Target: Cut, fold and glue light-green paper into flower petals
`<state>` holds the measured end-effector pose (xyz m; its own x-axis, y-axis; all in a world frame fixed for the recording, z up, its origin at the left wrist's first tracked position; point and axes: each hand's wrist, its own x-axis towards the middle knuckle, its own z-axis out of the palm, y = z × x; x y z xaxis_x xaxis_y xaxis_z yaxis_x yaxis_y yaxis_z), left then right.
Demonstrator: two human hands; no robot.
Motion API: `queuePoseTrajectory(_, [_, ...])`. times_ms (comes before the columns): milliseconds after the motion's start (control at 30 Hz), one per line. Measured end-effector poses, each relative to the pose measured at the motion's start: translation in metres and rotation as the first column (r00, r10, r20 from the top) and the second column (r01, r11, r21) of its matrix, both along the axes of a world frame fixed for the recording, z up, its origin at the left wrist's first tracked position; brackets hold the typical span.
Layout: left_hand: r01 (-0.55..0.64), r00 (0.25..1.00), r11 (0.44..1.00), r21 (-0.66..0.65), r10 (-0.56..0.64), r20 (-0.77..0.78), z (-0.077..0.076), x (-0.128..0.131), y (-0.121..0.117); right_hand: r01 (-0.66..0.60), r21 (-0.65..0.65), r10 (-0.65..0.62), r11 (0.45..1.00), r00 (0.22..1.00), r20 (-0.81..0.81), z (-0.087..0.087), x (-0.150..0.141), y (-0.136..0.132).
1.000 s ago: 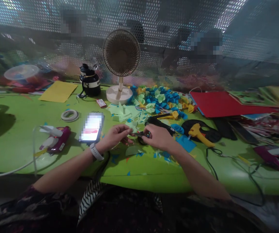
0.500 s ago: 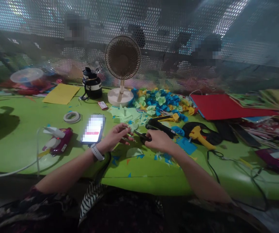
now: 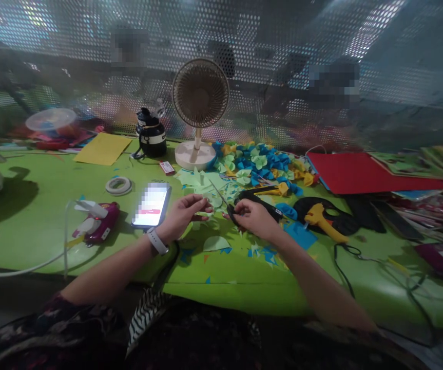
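Note:
My right hand [image 3: 255, 218] grips a pair of scissors [image 3: 231, 209] with dark handles. Their thin blades point up and to the left, over pale green paper cut-outs [image 3: 195, 178]. Just left of the scissors, my left hand [image 3: 185, 216], with a pale watch band at the wrist, has thumb and forefinger pinched together. A small light green paper piece [image 3: 205, 215] shows at its fingers, partly hidden and blurred. On the table below both hands lies a pale green half-round paper piece [image 3: 216, 243], among blue and green scraps [image 3: 263, 253].
Behind the hands are a fan [image 3: 195, 154] and a heap of folded paper flowers [image 3: 262, 162]. A lit phone [image 3: 151, 205], tape roll [image 3: 118, 186] and purple power strip [image 3: 103, 226] lie left. A yellow glue gun [image 3: 327, 223] and red sheet [image 3: 371, 172] lie right.
The scissors have turned so their blades now point up and away from my left hand. My right-hand fingers have shifted on the handles. The whole view has moved slightly.

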<state>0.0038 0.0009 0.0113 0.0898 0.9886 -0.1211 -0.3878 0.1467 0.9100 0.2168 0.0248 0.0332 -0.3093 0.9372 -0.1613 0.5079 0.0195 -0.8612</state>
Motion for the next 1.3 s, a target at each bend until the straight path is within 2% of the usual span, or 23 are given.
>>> queuePoseTrajectory(200, [-0.059, 0.997, 0.998, 0.024, 0.057, 0.056, -0.002, -0.004, 0.002, -0.107, -0.106, 0.092, 0.989, 0.987, -0.13, 0.0, -0.011, -0.008])
queuePoseTrajectory(467, [-0.1, 0.991, 0.994, 0.04, 0.096, 0.092, -0.005, -0.002, 0.003, -0.194, -0.068, 0.188, 0.979, 0.978, -0.088, -0.003, -0.011, -0.013])
queuePoseTrajectory(700, [-0.096, 0.991, 0.994, 0.049, 0.091, 0.1, -0.001, 0.001, 0.001, -0.206, -0.021, 0.206, 0.978, 0.978, 0.009, -0.008, -0.01, -0.012])
queuePoseTrajectory(933, [-0.048, 0.997, 0.997, 0.064, 0.044, 0.059, 0.002, 0.002, -0.002, -0.219, -0.069, 0.214, 0.973, 0.974, -0.075, -0.009, -0.01, -0.012])
queuePoseTrajectory(1300, [-0.068, 0.998, 0.994, 0.091, 0.067, 0.015, 0.004, 0.004, -0.005, -0.228, -0.083, 0.218, 0.97, 0.969, -0.114, -0.007, -0.013, -0.014])
